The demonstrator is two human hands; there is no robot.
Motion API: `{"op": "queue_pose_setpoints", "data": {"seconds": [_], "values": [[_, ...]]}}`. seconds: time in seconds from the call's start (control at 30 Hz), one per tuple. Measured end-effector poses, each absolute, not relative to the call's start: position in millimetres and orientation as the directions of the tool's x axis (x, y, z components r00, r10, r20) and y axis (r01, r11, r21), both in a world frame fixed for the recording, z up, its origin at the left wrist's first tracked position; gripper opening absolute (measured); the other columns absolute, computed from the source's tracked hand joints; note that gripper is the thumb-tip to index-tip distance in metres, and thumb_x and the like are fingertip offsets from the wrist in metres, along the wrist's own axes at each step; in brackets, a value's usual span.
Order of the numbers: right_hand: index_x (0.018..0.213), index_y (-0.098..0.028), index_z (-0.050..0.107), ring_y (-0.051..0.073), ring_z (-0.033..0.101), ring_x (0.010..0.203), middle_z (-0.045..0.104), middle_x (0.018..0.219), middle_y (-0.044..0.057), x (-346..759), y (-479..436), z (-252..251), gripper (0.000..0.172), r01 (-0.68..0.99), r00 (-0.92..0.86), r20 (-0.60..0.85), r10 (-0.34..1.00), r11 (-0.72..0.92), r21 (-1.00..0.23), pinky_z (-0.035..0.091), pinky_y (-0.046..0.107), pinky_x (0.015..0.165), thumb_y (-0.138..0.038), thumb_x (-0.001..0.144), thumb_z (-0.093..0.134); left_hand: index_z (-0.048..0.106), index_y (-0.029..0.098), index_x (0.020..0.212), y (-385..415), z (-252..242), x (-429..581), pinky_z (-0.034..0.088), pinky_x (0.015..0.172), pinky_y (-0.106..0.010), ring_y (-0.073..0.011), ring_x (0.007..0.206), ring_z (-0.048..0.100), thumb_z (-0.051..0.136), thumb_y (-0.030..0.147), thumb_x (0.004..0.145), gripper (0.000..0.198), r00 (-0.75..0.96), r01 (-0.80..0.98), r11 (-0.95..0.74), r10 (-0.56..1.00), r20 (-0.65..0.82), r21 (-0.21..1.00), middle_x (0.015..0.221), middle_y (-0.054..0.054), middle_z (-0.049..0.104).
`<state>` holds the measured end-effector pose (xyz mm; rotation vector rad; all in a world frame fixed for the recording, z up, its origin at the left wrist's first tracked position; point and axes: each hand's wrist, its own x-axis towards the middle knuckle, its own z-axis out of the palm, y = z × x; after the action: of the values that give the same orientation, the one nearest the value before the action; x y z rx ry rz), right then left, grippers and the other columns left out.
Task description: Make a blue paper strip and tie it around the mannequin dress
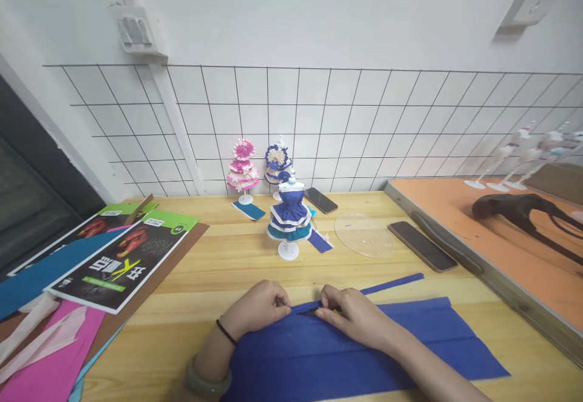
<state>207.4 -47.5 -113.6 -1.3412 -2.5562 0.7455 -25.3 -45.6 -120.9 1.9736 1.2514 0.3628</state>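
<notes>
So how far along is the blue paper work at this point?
Done: three small paper dresses stand finished on stands, and a narrow blue strip lies along the sheet's far edge. In hand: left hand and right hand pinch the top edge of the blue sheet. Left: most of it lies flat, seemingly unworked.

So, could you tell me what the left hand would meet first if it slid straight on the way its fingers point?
Most likely the right hand: the left hand points rightward along the folded edge of the blue paper, and the right hand's fingers sit just across a short gap.
</notes>
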Motion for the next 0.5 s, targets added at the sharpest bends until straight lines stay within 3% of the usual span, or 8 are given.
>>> {"op": "queue_pose_setpoints", "data": {"seconds": [0.5], "values": [[0.084, -0.023, 0.051, 0.014, 0.054, 0.059, 0.062, 0.068, -0.001, 200.8, -48.1, -114.3, 0.024, 0.722, -0.602, -0.08, 0.795, 0.498, -0.481, 0.031, 0.022, 0.054, -0.045, 0.088, 0.041, 0.07, 0.013, 0.074, -46.0, -118.7, -26.4, 0.037, 0.052, -0.019, -0.0121, 0.059, 0.055, 0.052, 0.024, 0.07, 0.021, 0.484, 0.642, -0.216, 0.858, -0.171, 0.735, 0.067, -0.003, 0.066]]}}
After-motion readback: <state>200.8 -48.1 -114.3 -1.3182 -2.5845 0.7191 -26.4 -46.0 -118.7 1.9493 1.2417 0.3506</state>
